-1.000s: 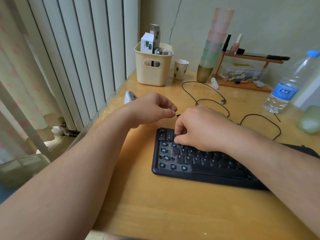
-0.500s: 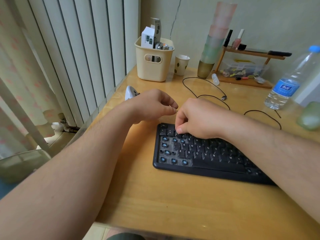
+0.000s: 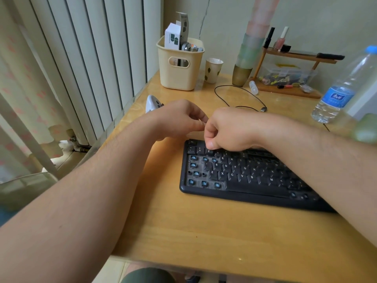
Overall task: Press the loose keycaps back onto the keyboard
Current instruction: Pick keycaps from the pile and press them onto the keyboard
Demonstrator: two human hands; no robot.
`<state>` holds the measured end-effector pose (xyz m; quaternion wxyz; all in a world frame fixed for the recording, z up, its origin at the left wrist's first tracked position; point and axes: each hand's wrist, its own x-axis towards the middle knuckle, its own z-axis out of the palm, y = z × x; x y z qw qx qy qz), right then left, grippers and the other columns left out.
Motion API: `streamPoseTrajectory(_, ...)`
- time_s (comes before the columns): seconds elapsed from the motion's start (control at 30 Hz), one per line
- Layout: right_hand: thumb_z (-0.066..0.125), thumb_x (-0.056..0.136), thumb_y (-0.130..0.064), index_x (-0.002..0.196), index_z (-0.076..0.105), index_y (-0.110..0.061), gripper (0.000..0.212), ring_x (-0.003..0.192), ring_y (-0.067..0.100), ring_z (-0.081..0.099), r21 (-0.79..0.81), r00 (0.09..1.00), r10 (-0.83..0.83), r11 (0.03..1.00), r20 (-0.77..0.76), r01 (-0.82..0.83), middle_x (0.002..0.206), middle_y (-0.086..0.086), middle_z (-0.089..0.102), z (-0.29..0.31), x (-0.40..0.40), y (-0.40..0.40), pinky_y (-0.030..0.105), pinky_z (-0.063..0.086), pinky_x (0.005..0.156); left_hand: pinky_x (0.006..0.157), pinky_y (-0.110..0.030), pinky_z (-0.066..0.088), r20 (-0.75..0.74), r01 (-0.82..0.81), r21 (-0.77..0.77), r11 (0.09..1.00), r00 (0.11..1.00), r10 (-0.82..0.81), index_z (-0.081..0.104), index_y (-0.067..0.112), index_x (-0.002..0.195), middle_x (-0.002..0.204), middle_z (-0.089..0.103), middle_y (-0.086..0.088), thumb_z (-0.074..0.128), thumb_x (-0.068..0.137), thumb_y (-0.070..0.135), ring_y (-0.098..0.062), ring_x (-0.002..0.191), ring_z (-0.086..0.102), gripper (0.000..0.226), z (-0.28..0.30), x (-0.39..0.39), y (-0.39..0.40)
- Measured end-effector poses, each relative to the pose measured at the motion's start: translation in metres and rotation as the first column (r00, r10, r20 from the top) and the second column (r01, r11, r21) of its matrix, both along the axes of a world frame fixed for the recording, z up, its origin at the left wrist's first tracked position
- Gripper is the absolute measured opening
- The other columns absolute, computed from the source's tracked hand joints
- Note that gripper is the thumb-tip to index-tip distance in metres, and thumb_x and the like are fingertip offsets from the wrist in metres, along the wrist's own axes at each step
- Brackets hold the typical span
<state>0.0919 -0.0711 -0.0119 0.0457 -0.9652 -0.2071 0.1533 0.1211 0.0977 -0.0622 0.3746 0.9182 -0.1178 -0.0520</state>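
A black keyboard (image 3: 244, 178) lies on the wooden desk (image 3: 204, 231). Several blue switch stems (image 3: 204, 183) stand bare at its left end, without keycaps. My right hand (image 3: 230, 129) hovers over the number row with its fingers curled and its thumb tip just above the "2" key. No keycap shows in it. My left hand (image 3: 179, 119) floats just behind the keyboard's back left corner, fingers curled, fingertips touching the right hand's knuckles. Its palm faces away, so anything inside it is hidden. No loose keycaps are visible on the desk.
Behind the hands, a cream basket (image 3: 180, 64), a paper cup (image 3: 213, 70), stacked cups (image 3: 250, 52) and a small wooden shelf (image 3: 289, 78). A water bottle (image 3: 342, 88) stands at the right, a black cable (image 3: 240, 97) loops mid-desk, and a white object (image 3: 153, 103) lies near the left edge.
My right hand has lifted off the upper key rows and moved back and left until it meets the left hand's fingertips. The left hand has hardly moved.
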Motion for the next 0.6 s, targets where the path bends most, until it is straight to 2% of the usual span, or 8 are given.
streamPoseTrajectory(0.13, 0.073, 0.096, -0.029, 0.089, 0.075, -0.028, 0.007, 0.091, 0.016, 0.065, -0.007, 0.999, -0.018, 1.0, -0.04, 0.017, 0.097, -0.007, 0.069, 0.007, 0.007, -0.003, 0.036, 0.057, 0.083, 0.089, -0.034, 0.054, 0.018, -0.009, 0.035, 0.999, 1.0, 0.009, 0.074, 0.04, 0.11, 0.104, 0.071, 0.009, 0.068, 0.095, 0.036, -0.013, 0.101, 0.064, 0.016, -0.002, 0.003, 0.001)
streamPoseTrajectory(0.23, 0.073, 0.096, -0.03, 0.09, 0.075, -0.029, 0.006, 0.092, 0.019, 0.067, -0.015, 0.999, -0.026, 1.0, -0.048, 0.025, 0.097, -0.006, 0.069, 0.004, 0.01, -0.002, 0.039, 0.059, 0.086, 0.073, -0.022, 0.045, 0.06, -0.011, 0.116, 0.993, 0.998, 0.004, 0.073, 0.037, 0.114, 0.101, 0.067, 0.013, 0.067, 0.096, 0.037, -0.003, 0.093, 0.059, 0.019, -0.005, 0.006, 0.002)
streamPoseTrajectory(0.3, 0.074, 0.095, -0.03, 0.091, 0.076, -0.028, 0.005, 0.09, 0.018, 0.067, -0.013, 0.998, -0.029, 1.0, -0.049, 0.028, 0.096, -0.006, 0.07, 0.0, 0.01, -0.001, 0.035, 0.058, 0.081, 0.069, -0.019, 0.04, 0.089, -0.01, 0.168, 0.986, 0.996, -0.005, 0.073, 0.036, 0.116, 0.098, 0.065, 0.014, 0.067, 0.096, 0.038, -0.001, 0.087, 0.057, 0.021, -0.007, 0.008, 0.002)
streamPoseTrajectory(0.37, 0.073, 0.096, -0.028, 0.093, 0.075, -0.027, 0.004, 0.085, 0.013, 0.063, -0.023, 0.999, -0.018, 1.0, -0.046, 0.017, 0.094, -0.007, 0.069, -0.002, 0.01, 0.0, 0.028, 0.05, 0.069, 0.068, -0.02, 0.039, 0.107, -0.01, 0.203, 0.979, 0.994, -0.012, 0.072, 0.036, 0.117, 0.093, 0.061, 0.017, 0.066, 0.097, 0.038, 0.001, 0.084, 0.055, 0.021, -0.008, 0.01, 0.003)
streamPoseTrajectory(0.43, 0.073, 0.096, -0.028, 0.094, 0.075, -0.026, 0.004, 0.083, 0.011, 0.061, -0.035, 0.999, -0.012, 0.999, -0.04, 0.011, 0.094, -0.007, 0.069, -0.003, 0.01, 0.001, 0.027, 0.046, 0.064, 0.073, -0.023, 0.04, 0.119, -0.012, 0.217, 0.976, 0.993, -0.014, 0.073, 0.035, 0.118, 0.091, 0.06, 0.018, 0.065, 0.097, 0.037, -0.001, 0.084, 0.055, 0.023, -0.01, 0.012, 0.003)
streamPoseTrajectory(0.53, 0.074, 0.096, -0.029, 0.091, 0.074, -0.027, 0.005, 0.085, 0.015, 0.064, -0.036, 0.999, -0.016, 0.999, -0.044, 0.015, 0.095, -0.005, 0.07, -0.002, 0.011, 0.001, 0.029, 0.053, 0.069, 0.079, -0.027, 0.04, 0.128, -0.014, 0.223, 0.975, 0.992, -0.015, 0.073, 0.035, 0.118, 0.094, 0.061, 0.015, 0.065, 0.097, 0.037, -0.007, 0.089, 0.056, 0.023, -0.011, 0.013, 0.002)
streamPoseTrajectory(0.6, 0.074, 0.095, -0.03, 0.091, 0.074, -0.028, 0.005, 0.088, 0.019, 0.067, -0.034, 0.998, -0.023, 0.999, -0.064, 0.021, 0.095, -0.005, 0.07, -0.001, 0.012, -0.001, 0.034, 0.058, 0.078, 0.081, -0.027, 0.041, 0.126, -0.018, 0.224, 0.975, 0.992, -0.01, 0.073, 0.036, 0.118, 0.094, 0.062, 0.015, 0.066, 0.097, 0.039, -0.009, 0.092, 0.057, 0.022, -0.011, 0.013, 0.003)
